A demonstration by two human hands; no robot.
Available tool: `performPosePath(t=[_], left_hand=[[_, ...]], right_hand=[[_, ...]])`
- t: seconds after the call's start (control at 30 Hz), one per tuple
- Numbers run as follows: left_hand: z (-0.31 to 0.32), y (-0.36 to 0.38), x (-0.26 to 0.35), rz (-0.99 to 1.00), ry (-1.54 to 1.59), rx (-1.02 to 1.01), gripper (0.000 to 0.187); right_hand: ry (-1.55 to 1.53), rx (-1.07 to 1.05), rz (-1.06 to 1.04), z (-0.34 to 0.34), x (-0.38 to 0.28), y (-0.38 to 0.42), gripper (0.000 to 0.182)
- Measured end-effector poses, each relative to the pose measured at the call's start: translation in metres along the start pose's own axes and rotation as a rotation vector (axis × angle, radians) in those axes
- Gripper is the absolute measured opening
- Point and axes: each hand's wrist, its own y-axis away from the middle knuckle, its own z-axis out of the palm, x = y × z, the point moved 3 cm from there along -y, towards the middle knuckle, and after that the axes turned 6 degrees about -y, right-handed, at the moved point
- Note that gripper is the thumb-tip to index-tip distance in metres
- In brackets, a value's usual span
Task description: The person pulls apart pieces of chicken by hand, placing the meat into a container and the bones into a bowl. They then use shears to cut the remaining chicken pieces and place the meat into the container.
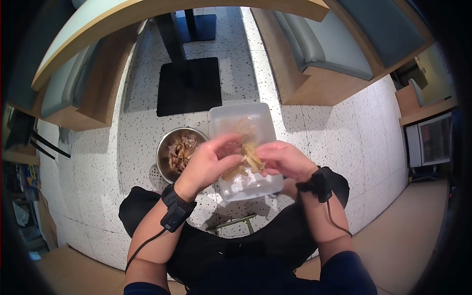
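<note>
Over a translucent plastic tub (243, 192), both my hands are on one limp, pale yellowish piece of food (252, 158), whose exact kind I cannot make out. My right hand (287, 160) pinches its right side between thumb and fingers. On the other side, my left hand (209, 160) curls toward it, thumb tip at the piece; its lower fingers are partly hidden. More yellowish pieces (235, 173) lie in the tub beneath my hands. Left of the tub, a round metal bowl (162, 158) holds brownish, torn-looking pieces (183, 151), partly covered by my left hand.
A perforated metal item (155, 176) shows beside the bowl. Ahead stands a black table base (189, 86) on the speckled floor. Padded benches flank it, left (73, 83) and right (334, 49). A wooden-edged tabletop (162, 9) crosses the top. A green metal frame (233, 223) sits between my legs.
</note>
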Motion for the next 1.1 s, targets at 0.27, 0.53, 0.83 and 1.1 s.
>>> performPosePath(t=[0.27,0.53,0.83,1.1], left_hand=[[0.013,-0.005,-0.01,0.056,-0.144,-0.107,0.033],[-0.017,-0.007,-0.001,-0.063,-0.203,0.223,0.032],[-0.017,-0.006,0.007,-0.072,0.074,0.316,0.027],[-0.037,-0.009,-0.02,0.059,-0.247,0.426,0.023]], right_hand=[[-0.072,0.036,0.058,0.007,0.005,-0.003,0.029],[1.316,0.091,-0.014,-0.002,0.017,-0.01,0.033],[1.55,0.244,-0.226,-0.013,0.093,-0.068,0.028],[1.411,0.191,-0.41,-0.013,0.059,-0.056,0.011]])
